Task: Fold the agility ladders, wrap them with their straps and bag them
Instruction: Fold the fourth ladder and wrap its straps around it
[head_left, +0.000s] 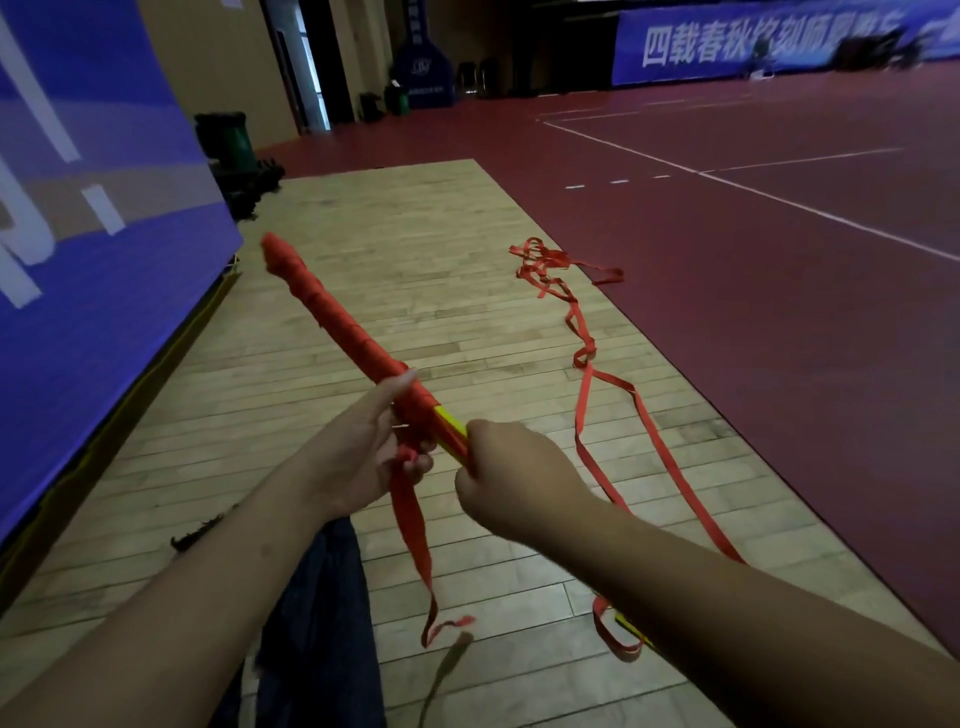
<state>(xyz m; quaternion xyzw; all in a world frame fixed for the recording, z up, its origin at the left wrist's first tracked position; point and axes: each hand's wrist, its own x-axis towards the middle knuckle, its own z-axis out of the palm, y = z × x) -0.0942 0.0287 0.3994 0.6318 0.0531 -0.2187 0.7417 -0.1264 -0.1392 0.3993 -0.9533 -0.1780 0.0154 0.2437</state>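
Note:
A bundle of folded ladder rungs (332, 312) points up and to the left, wound in red strap along most of its length. A short yellow stretch (451, 427) shows bare between my hands. My left hand (363, 447) holds the wrapped part, its fingers pinching the red strap (413, 530) that hangs down from the bundle. My right hand (511, 467) grips the near end of the rungs. A second long red strap (584, 364) trails loose over the floor to the right.
I am above a light wooden floor (415, 249) bordered by a red court surface (779, 312). A blue banner wall (93, 208) stands close on the left. Dark bins (228, 140) sit at the far left. A red loop with a yellow piece (623, 639) lies under my right forearm.

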